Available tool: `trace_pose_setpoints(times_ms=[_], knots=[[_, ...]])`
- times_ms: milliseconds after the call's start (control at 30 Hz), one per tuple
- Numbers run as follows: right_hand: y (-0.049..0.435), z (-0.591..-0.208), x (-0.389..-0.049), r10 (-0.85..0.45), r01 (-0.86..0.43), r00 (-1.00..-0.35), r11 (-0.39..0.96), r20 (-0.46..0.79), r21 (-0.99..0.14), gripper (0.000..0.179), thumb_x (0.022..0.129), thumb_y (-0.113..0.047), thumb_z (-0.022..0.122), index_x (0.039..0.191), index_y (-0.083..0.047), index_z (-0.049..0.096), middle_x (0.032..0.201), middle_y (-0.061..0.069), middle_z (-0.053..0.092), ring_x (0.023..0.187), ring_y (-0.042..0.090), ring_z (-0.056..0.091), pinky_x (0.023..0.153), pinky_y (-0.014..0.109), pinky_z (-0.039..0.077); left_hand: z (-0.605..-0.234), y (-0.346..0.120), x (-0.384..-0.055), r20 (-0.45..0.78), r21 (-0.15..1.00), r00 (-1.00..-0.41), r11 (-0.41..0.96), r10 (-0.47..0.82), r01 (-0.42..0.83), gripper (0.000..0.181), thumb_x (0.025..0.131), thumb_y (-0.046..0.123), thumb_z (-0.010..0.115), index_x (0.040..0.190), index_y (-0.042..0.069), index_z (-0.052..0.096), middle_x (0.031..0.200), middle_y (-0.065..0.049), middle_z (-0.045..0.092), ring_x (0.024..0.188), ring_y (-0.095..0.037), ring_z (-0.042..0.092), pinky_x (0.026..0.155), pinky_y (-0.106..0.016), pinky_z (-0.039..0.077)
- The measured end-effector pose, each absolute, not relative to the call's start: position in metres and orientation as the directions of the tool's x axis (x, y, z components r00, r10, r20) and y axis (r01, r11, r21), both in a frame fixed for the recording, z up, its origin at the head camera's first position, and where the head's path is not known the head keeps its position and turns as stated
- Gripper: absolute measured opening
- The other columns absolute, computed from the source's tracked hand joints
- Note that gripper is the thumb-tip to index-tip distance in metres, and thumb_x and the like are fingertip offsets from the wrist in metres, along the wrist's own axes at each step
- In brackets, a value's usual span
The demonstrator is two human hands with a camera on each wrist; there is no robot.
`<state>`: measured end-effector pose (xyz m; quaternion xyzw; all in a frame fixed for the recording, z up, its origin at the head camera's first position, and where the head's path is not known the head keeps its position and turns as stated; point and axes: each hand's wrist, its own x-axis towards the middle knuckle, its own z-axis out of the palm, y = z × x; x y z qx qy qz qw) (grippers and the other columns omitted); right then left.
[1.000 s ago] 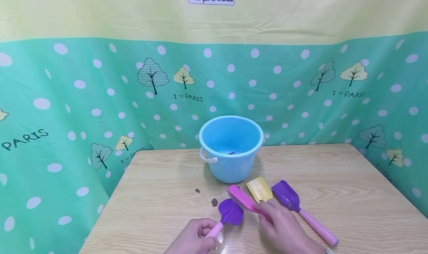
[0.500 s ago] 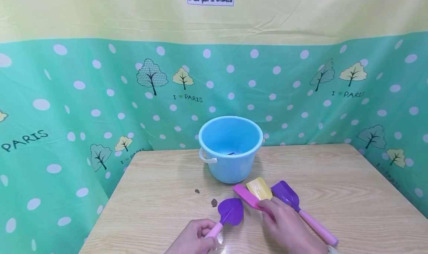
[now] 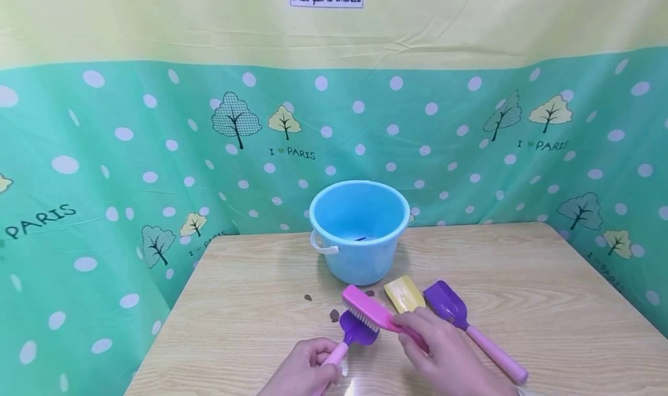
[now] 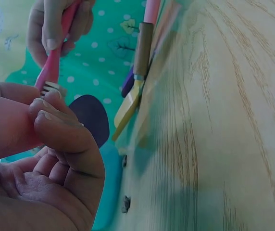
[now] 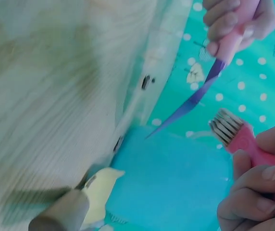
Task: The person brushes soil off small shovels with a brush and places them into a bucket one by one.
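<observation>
My left hand [image 3: 308,366] grips the pink handle of a small trowel with a purple blade [image 3: 365,336], held above the table. In my right hand [image 3: 443,349] is a pink brush [image 3: 369,308], its pale bristles over the trowel blade in the head view and hiding part of it. From the right wrist view, the bristles [image 5: 225,126] stand apart from the purple blade [image 5: 190,103]. Small dark lumps lie on the table: one [image 3: 334,315] just left of the blade, a smaller one [image 3: 308,297] farther left, and another [image 3: 370,293] behind the brush.
A light blue bucket [image 3: 360,262] with a white handle stands at the back, a dark piece inside. Right of the brush lie a yellow scoop [image 3: 405,293] and a purple shovel [image 3: 446,303] with a pink handle. A patterned curtain [image 3: 334,117] hangs behind the wooden table [image 3: 235,303].
The brush first moved right, off the trowel blade, then came back left over it with its bristles turned into view. My left hand and the trowel stay nearly still.
</observation>
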<state>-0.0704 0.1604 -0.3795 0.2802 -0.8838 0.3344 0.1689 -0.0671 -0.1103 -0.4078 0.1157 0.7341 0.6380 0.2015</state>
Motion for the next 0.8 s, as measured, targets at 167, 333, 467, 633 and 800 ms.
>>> trace_pose_setpoints(times_ms=[167, 333, 467, 633, 800], knots=[[0.155, -0.384, -0.068, -0.44, -0.687, -0.714, 0.588, 0.544, -0.427, 0.038, 0.079, -0.006, 0.072, 0.113, -0.022, 0.065, 0.093, -0.017, 0.056, 0.074, -0.003, 0.049, 0.06, 0.018, 0.045, -0.405, -0.11, -0.067, -0.14, 0.984, -0.893, 0.162, 0.429, -0.076, 0.031, 0.071, 0.004, 0.063, 0.1, -0.005, 0.065, 0.066, 0.003, 0.059, 0.047, -0.002, 0.04, 0.042, -0.015, 0.031], [0.155, -0.391, -0.071, -0.449, -0.675, -0.724, 0.618, 0.523, -0.403, 0.04, 0.077, -0.005, 0.073, 0.111, -0.025, 0.066, 0.098, -0.018, 0.059, 0.08, 0.0, 0.056, 0.064, 0.024, 0.051, -0.402, -0.11, -0.065, -0.15, 0.984, -0.892, 0.157, 0.426, -0.09, 0.03, 0.071, 0.002, 0.063, 0.1, -0.005, 0.065, 0.067, 0.003, 0.06, 0.048, -0.003, 0.041, 0.043, -0.015, 0.033], [0.156, -0.395, -0.073, -0.426, -0.653, -0.74, 0.64, 0.52, -0.405, 0.037, 0.077, -0.005, 0.073, 0.11, -0.023, 0.067, 0.096, -0.019, 0.057, 0.082, -0.001, 0.054, 0.067, 0.022, 0.05, -0.403, -0.111, -0.065, -0.142, 0.985, -0.89, 0.147, 0.433, -0.085, 0.031, 0.071, 0.002, 0.062, 0.101, -0.005, 0.065, 0.071, -0.001, 0.063, 0.049, -0.003, 0.043, 0.044, -0.015, 0.034], [0.158, -0.398, -0.076, -0.382, -0.595, -0.788, 0.675, 0.483, -0.437, 0.033, 0.08, -0.007, 0.072, 0.108, -0.024, 0.069, 0.092, -0.022, 0.054, 0.076, -0.004, 0.047, 0.063, 0.019, 0.045, -0.405, -0.112, -0.066, -0.143, 0.986, -0.889, 0.142, 0.435, -0.089, 0.034, 0.07, 0.003, 0.063, 0.103, -0.004, 0.065, 0.074, -0.006, 0.065, 0.05, -0.004, 0.044, 0.044, -0.015, 0.036], [0.159, -0.399, -0.078, -0.355, -0.544, -0.829, 0.695, 0.433, -0.471, 0.031, 0.081, -0.008, 0.071, 0.108, -0.024, 0.069, 0.088, -0.022, 0.052, 0.072, -0.004, 0.046, 0.061, 0.018, 0.045, -0.406, -0.113, -0.066, -0.164, 0.983, -0.886, 0.15, 0.433, -0.108, 0.034, 0.07, 0.003, 0.064, 0.104, -0.002, 0.066, 0.074, -0.005, 0.065, 0.05, -0.004, 0.044, 0.043, -0.016, 0.035]])
